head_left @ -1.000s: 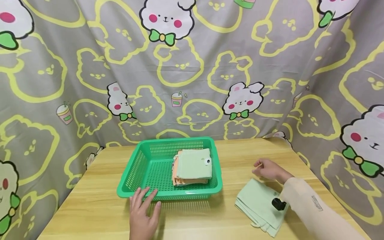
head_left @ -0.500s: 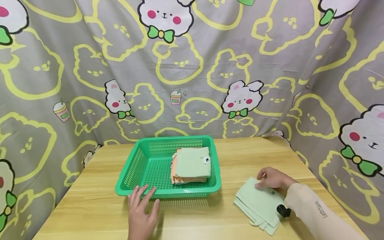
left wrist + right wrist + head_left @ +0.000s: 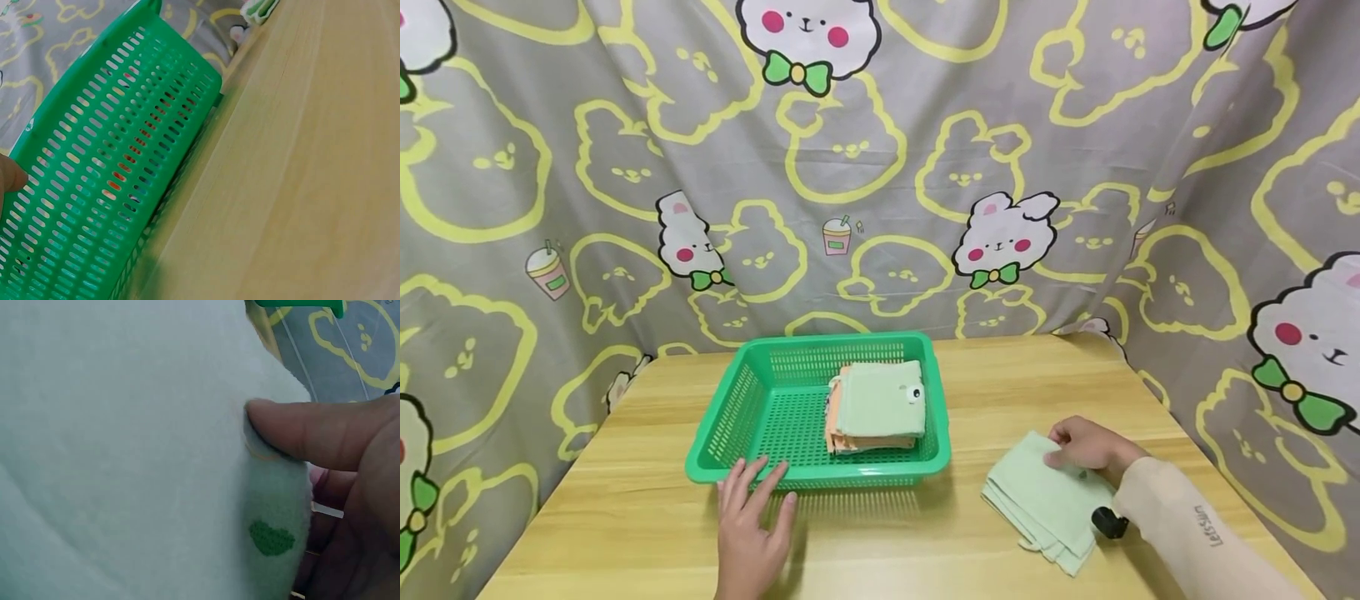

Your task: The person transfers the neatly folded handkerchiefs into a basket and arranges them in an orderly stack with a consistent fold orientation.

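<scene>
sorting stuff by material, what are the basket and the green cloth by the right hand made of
Basket: looks like moulded plastic, glossy green, with slotted walls.
Cloth: seems a soft fleecy fabric, perhaps microfibre or terry; matte pale green, fuzzy nap in the right wrist view, folded in layers.

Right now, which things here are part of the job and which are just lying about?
In the job:
right hand pinching the loose green towel
left hand touching the green basket
folded towel stack in the basket

Just about:
patterned curtain
wooden table
</scene>
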Demonstrator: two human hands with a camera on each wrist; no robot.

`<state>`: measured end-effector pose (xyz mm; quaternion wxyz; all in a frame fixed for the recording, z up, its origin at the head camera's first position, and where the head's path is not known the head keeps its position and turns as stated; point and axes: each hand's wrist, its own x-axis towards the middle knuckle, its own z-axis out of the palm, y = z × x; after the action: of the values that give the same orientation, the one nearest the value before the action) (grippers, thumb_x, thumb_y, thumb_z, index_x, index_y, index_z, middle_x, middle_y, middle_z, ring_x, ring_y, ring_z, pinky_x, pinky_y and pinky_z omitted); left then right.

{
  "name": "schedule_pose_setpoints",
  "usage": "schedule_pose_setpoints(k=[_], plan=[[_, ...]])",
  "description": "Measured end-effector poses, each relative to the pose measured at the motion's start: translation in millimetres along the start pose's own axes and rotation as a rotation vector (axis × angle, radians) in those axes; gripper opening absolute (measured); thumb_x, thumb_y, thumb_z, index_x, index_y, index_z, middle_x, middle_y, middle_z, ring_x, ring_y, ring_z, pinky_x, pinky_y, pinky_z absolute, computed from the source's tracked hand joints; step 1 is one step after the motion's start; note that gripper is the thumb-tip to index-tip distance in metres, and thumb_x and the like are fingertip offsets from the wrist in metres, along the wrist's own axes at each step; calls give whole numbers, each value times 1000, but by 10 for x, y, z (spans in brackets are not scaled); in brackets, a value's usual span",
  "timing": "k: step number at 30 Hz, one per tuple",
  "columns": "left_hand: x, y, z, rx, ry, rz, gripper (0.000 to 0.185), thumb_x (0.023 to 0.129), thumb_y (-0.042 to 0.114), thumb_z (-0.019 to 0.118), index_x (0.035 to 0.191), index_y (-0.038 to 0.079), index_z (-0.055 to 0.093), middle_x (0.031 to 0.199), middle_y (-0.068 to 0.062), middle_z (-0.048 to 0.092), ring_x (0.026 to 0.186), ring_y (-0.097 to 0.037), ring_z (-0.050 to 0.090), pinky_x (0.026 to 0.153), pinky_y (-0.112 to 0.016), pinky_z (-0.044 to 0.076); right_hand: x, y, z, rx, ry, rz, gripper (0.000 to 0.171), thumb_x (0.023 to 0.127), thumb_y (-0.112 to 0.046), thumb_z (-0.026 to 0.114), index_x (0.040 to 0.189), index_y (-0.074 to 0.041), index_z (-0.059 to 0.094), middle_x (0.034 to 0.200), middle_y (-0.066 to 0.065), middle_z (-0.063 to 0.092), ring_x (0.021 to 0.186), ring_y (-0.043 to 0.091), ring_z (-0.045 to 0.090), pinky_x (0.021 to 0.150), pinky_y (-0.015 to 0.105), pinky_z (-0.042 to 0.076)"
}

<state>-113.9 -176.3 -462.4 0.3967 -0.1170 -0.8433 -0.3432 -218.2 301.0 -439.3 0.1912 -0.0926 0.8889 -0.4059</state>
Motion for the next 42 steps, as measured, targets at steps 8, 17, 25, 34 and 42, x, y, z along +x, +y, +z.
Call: schedule_pose_setpoints(k=[8, 17, 25, 34, 42], plan=[[21, -6, -14, -6, 13, 34, 41, 75, 2, 75, 115, 5, 69, 125, -21, 58, 126, -50, 37, 103, -76, 9, 10, -22, -21, 194, 47, 108, 16, 98, -14, 55, 102, 1, 50, 90, 13, 54, 75, 26, 54, 61, 38, 49], [16, -18, -5, -10, 10, 50, 42, 75, 3, 74, 116, 6, 69, 126, -19, 58, 127, -49, 37, 103, -76, 10, 56, 19, 64, 392, 43, 155, 30, 102, -14, 46, 122, 8, 41, 92, 16, 57, 72, 27, 62, 63, 42, 56], [13, 1, -22, 7, -10, 38, 44, 74, 2, 75, 117, 6, 68, 126, -20, 57, 128, -47, 37, 105, -74, 10, 132, 29, 80, 471, 49, 137, 42, 104, -13, 40, 138, 9, 27, 100, 18, 55, 78, 27, 62, 65, 45, 57], [8, -13, -14, 2, 2, 50, 44, 74, 0, 75, 117, 6, 68, 126, -19, 57, 129, -47, 36, 104, -74, 10, 188, -44, -4, 612, 86, 61, 47, 101, -5, 35, 142, 9, 16, 113, 21, 49, 86, 25, 63, 73, 42, 57], [-1, -17, -4, 5, 2, 41, 45, 74, 0, 75, 118, 7, 68, 127, -18, 57, 129, -47, 36, 105, -73, 11, 191, -174, -80, 687, 125, 26, 40, 100, -5, 39, 135, 5, 22, 111, 17, 50, 85, 22, 64, 72, 41, 58]])
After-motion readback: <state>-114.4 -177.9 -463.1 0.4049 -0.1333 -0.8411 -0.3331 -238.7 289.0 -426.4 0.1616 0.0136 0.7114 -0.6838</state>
